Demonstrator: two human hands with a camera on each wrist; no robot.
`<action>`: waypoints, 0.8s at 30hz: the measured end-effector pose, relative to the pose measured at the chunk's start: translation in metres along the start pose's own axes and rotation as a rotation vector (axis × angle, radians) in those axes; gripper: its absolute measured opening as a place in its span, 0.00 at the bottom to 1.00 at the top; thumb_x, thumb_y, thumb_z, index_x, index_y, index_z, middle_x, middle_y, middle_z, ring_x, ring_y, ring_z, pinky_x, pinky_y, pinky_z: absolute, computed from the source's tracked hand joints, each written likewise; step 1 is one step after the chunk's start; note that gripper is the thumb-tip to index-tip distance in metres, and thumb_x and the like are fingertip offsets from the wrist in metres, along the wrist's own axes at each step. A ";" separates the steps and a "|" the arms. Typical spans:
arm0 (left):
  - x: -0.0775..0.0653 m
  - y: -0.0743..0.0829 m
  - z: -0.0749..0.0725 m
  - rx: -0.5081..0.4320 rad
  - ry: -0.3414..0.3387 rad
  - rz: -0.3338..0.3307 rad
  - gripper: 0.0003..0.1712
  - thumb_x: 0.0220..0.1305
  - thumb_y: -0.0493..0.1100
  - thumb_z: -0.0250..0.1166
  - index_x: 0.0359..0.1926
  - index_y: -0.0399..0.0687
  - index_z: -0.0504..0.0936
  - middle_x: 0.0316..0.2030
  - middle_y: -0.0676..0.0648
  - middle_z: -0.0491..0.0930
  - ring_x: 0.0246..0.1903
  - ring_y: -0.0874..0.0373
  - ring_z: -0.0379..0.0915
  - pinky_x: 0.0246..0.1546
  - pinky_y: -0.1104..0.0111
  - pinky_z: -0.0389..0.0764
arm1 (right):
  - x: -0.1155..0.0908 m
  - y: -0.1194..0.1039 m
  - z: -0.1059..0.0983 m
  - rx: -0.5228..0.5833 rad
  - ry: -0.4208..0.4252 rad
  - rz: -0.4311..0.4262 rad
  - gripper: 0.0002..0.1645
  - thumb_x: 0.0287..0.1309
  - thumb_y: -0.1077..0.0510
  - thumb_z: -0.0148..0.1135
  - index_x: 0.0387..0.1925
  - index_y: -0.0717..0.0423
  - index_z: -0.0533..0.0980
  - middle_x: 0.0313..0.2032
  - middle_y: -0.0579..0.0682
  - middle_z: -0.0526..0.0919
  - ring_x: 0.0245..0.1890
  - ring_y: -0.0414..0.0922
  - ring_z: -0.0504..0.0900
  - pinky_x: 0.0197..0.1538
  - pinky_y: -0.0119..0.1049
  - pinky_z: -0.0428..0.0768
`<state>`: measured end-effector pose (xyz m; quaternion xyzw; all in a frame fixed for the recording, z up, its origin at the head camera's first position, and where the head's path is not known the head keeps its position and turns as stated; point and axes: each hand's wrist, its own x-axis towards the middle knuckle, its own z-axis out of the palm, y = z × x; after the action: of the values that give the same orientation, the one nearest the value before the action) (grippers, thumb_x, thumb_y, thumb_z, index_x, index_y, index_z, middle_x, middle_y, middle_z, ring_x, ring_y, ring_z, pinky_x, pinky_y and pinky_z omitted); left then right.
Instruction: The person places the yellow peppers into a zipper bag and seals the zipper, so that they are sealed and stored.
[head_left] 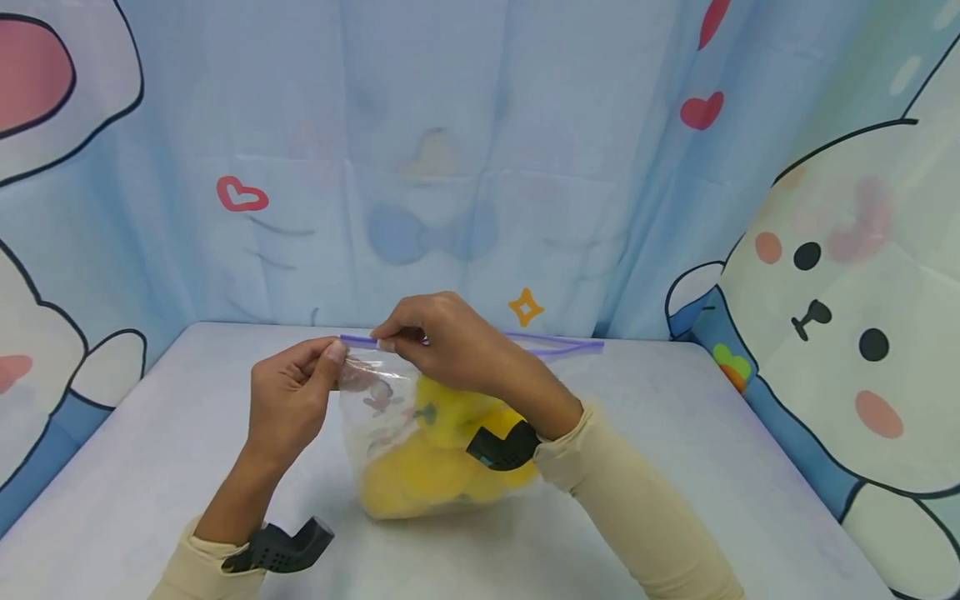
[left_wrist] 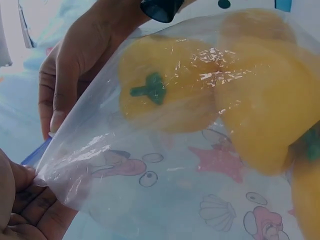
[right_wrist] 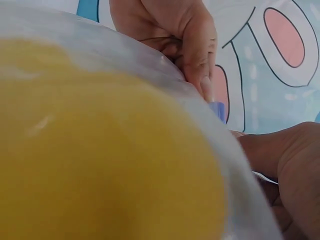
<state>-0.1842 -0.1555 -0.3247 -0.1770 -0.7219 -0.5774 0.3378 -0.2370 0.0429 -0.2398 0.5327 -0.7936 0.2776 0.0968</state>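
A clear zip bag with printed sea figures and a purple zip strip stands upright on the table. Inside it are several yellow bell peppers; a green stem shows on one pepper in the left wrist view. My left hand pinches the bag's top left corner between thumb and fingers. Just to its right, my right hand pinches the zip strip, its forearm crossing in front of the bag. Toward the right end, the strip's two edges stand apart.
The bag stands on a pale table. Behind and beside it hangs a light blue curtain printed with cartoon animals and hearts. A black wrist device sits on the left wrist, another device on the right.
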 end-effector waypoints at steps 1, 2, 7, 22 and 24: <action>0.000 -0.001 0.000 -0.008 0.004 0.000 0.09 0.66 0.31 0.59 0.40 0.25 0.83 0.28 0.37 0.85 0.27 0.62 0.84 0.31 0.69 0.84 | -0.001 0.001 -0.001 -0.002 0.001 0.000 0.10 0.61 0.67 0.61 0.43 0.61 0.84 0.36 0.48 0.85 0.31 0.38 0.77 0.37 0.25 0.77; 0.000 -0.001 0.000 -0.020 0.010 -0.002 0.10 0.66 0.31 0.59 0.41 0.25 0.82 0.27 0.36 0.84 0.27 0.62 0.84 0.30 0.69 0.84 | -0.002 0.002 -0.003 -0.002 0.004 0.001 0.10 0.61 0.67 0.61 0.43 0.61 0.84 0.36 0.48 0.85 0.31 0.38 0.77 0.37 0.25 0.77; 0.001 -0.004 0.000 -0.101 0.043 -0.019 0.11 0.67 0.32 0.59 0.42 0.24 0.81 0.26 0.36 0.84 0.24 0.59 0.84 0.29 0.67 0.84 | -0.007 0.008 -0.009 -0.001 0.027 0.028 0.10 0.61 0.67 0.62 0.41 0.60 0.85 0.36 0.47 0.85 0.32 0.37 0.79 0.38 0.27 0.78; 0.002 -0.009 -0.003 -0.121 0.079 0.038 0.10 0.68 0.30 0.57 0.41 0.26 0.82 0.22 0.43 0.83 0.21 0.60 0.82 0.30 0.71 0.84 | -0.017 0.015 -0.021 0.016 0.028 0.050 0.10 0.59 0.68 0.62 0.41 0.60 0.85 0.35 0.45 0.85 0.29 0.37 0.77 0.36 0.30 0.79; 0.002 -0.010 -0.004 -0.096 0.087 0.037 0.09 0.67 0.30 0.57 0.41 0.27 0.82 0.21 0.44 0.83 0.20 0.61 0.82 0.30 0.72 0.83 | -0.019 0.016 -0.024 0.013 0.024 0.064 0.10 0.59 0.68 0.62 0.41 0.61 0.85 0.35 0.45 0.85 0.29 0.37 0.77 0.36 0.30 0.79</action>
<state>-0.1913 -0.1626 -0.3301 -0.1811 -0.6749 -0.6121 0.3703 -0.2471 0.0758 -0.2343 0.5044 -0.8071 0.2922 0.0940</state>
